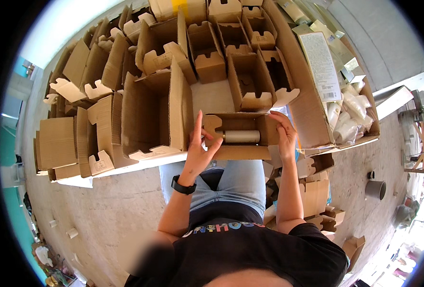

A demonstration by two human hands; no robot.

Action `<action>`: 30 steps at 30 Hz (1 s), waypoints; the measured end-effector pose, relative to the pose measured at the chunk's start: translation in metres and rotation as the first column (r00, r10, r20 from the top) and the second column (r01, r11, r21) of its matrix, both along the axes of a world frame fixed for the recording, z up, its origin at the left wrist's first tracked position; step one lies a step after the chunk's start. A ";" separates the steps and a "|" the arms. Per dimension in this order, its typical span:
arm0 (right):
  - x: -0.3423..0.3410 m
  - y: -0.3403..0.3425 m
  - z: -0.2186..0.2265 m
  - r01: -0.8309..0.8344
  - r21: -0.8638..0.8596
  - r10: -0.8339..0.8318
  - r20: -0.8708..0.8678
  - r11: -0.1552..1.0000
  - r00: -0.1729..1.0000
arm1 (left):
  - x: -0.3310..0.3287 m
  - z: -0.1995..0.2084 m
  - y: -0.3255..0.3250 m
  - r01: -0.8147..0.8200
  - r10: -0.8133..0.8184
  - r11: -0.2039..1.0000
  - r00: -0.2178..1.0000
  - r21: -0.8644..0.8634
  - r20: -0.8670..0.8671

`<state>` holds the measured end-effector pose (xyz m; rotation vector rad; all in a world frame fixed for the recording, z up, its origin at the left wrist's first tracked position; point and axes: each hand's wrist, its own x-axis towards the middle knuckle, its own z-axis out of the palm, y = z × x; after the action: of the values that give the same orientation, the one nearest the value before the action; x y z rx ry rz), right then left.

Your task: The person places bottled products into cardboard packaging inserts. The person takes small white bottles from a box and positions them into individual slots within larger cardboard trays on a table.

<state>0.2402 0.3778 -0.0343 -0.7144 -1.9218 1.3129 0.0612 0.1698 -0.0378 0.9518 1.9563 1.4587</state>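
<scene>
Head view: white tube [243, 137] inside open box [245, 153]
Left hand [200, 152]: at box's left flap [213, 123] (can't tell if gripping)
Right hand [285, 134]: grasping box's right end
Box: best kept level, tube flat

The little box [245, 153] was plain brown. The tube [243, 137] in it was white, with a bit of gold at one end. The shirt [269, 251] was black with bright letters [225, 227]. The jeans [244, 184] were light blue. The watch [183, 186] was black.
</scene>
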 end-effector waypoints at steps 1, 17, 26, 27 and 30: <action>0.001 0.000 0.000 -0.001 -0.001 0.001 -0.004 1.000 1.000 | 0.001 0.000 0.000 -0.007 0.007 1.000 1.000 0.004 0.020; 0.008 -0.015 -0.018 -0.040 -0.540 -0.176 -0.343 0.841 0.923 | 0.001 0.010 -0.005 0.002 0.001 0.999 0.996 0.033 -0.091; 0.037 -0.010 -0.024 -0.304 -0.116 0.303 -0.024 0.946 0.953 | -0.001 0.005 -0.010 0.030 -0.029 1.000 0.994 0.003 -0.107; 0.036 -0.011 -0.016 -0.309 -0.119 0.313 0.021 0.944 0.949 | -0.001 0.004 -0.011 0.026 -0.025 1.000 0.993 0.008 -0.120; 0.034 -0.015 0.002 -0.299 -0.143 0.312 0.073 0.943 0.947 | -0.003 0.001 -0.009 0.039 -0.031 0.997 0.991 0.060 -0.132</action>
<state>0.2740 0.3623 -0.0321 -0.5642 -2.1008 1.6332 0.0585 0.1607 -0.0369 1.1301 1.9852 1.4793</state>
